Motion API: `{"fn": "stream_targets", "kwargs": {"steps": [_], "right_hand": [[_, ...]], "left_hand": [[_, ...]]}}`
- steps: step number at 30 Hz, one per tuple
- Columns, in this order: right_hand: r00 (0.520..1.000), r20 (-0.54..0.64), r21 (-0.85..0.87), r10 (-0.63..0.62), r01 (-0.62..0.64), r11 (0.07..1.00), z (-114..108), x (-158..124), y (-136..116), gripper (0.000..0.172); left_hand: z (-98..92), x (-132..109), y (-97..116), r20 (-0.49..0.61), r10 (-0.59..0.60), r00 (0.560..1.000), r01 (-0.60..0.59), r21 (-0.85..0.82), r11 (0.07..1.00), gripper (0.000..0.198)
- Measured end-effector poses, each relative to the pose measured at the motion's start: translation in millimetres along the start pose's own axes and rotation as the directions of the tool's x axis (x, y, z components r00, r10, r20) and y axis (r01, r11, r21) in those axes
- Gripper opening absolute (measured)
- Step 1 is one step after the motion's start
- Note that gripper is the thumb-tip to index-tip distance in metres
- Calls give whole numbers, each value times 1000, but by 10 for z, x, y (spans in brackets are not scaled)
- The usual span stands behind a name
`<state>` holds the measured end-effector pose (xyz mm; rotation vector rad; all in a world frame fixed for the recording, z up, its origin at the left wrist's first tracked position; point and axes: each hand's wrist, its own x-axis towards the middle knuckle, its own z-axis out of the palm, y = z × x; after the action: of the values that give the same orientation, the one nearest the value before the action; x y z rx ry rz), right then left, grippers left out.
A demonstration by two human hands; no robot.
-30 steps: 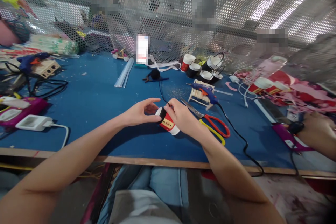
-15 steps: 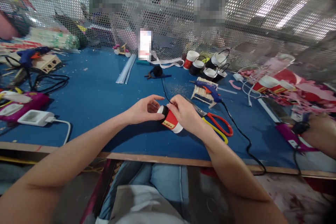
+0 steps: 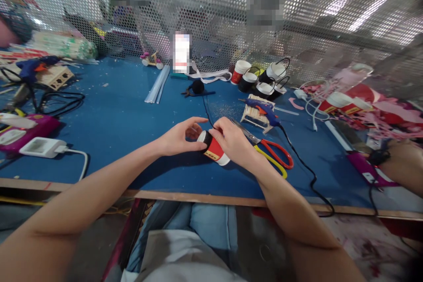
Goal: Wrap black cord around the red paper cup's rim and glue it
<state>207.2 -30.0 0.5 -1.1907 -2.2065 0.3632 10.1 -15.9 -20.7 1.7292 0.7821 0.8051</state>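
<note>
A red and white paper cup [image 3: 215, 151] lies tilted on its side between my hands, with black yarn [image 3: 207, 138] wound in a band round one end. My left hand [image 3: 178, 137] is curled at that end, its thumb against the white rim and its fingers partly hidden behind. From the other side my right hand [image 3: 234, 140] grips the cup, thumb and index finger pressed together at the yarn. A strand runs from there to a black yarn ball [image 3: 198, 87] further back. Scissors [image 3: 276, 157] with red and yellow handles lie beside my right wrist.
A blue glue gun [image 3: 262, 111] rests on a wooden stick rack [image 3: 251, 120] at right, its cord trailing forward. Several yarn-wrapped cups [image 3: 247, 82] stand behind it. Glue sticks [image 3: 157, 86], a lit phone [image 3: 181, 53] and a power strip [image 3: 31, 132] are around. Another person's arm [image 3: 405, 165] is at far right.
The view has shifted very slightly. Both hands keep nearly the same hold on the cup, which seems turned a little.
</note>
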Motion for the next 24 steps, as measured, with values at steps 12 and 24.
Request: {"fn": "stream_targets", "kwargs": {"steps": [12, 24], "right_hand": [[1000, 11, -65, 15, -14, 998, 41, -29, -91, 20], [994, 4, 307, 110, -106, 946, -155, 218, -79, 16]], "left_hand": [[89, -26, 60, -29, -102, 994, 103, 10, 995, 71], [118, -40, 13, 157, -46, 986, 50, -22, 999, 58]]}}
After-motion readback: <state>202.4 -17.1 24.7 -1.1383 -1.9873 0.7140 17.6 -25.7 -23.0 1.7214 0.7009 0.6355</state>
